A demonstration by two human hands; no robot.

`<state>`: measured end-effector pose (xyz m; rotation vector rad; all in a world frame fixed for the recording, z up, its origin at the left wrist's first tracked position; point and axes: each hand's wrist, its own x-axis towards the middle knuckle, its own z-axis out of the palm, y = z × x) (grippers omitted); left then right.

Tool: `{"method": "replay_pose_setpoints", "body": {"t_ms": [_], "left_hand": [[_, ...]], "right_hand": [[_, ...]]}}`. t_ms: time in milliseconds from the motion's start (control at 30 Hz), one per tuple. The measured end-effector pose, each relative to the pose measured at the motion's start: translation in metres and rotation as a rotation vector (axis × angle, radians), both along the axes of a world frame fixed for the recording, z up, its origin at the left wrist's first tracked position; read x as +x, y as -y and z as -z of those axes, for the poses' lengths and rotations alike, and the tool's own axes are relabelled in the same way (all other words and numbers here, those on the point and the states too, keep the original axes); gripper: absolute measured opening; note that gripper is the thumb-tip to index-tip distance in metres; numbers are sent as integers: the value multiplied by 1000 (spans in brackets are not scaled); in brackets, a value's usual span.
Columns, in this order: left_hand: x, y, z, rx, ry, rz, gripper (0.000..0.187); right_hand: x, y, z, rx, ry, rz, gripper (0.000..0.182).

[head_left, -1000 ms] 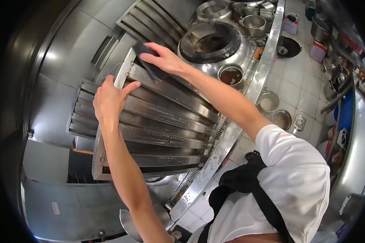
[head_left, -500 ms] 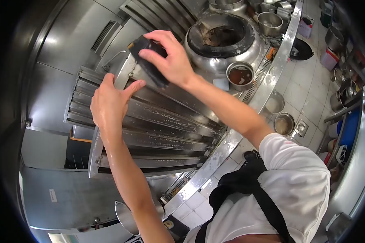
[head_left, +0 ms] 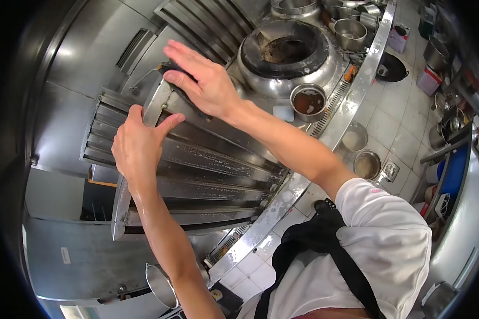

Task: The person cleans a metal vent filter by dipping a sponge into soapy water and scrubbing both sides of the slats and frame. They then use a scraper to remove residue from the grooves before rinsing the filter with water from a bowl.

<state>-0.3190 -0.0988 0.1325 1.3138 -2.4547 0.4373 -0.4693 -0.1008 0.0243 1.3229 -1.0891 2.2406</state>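
Note:
A slatted metal hood filter [head_left: 218,173], wet with droplets, stands tilted before me on the steel cooking range. My left hand [head_left: 139,149] grips its upper left edge, thumb over the front and fingers around the far side. On the filter's top rim, my right hand [head_left: 212,89] holds a dark scouring pad [head_left: 186,100], which is mostly covered by the palm and thumb. The fingers of that hand lie stretched along the pad.
Behind the filter is a round wok burner [head_left: 287,50]. A pot of brown liquid [head_left: 308,102] and a white block [head_left: 283,112] sit beside it. More slatted panels [head_left: 205,29] lean at the back. Bowls [head_left: 367,165] and a black wok [head_left: 393,68] rest on the tiled floor.
My right hand has shifted slightly left and down with the pad, flattening over it so less of the pad shows. The left hand keeps its hold; the whole view has shifted a little.

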Motion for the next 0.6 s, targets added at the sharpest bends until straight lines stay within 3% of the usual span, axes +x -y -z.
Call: {"method": "replay_pose_setpoints", "body": {"t_ms": [33, 100, 133, 167, 267, 367, 600], "left_hand": [[0, -2, -1, 27, 1, -9, 76], [2, -5, 0, 53, 2, -17, 75], [2, -3, 0, 41, 6, -15, 75], [2, -2, 1, 29, 5, -10, 74], [4, 5, 5, 4, 3, -1, 74], [5, 3, 4, -25, 36, 22, 84], [5, 6, 6, -39, 55, 15, 86]], "right_hand": [[-3, -1, 2, 1, 2, 0, 46], [-8, -9, 1, 40, -304, 237, 45], [-12, -7, 2, 33, -345, 226, 41], [-14, -6, 2, 33, -348, 232, 41], [-11, -4, 6, 57, -80, -203, 30], [-11, 5, 6, -69, 21, -167, 28], [-3, -5, 5, 88, -56, -141, 42]]}}
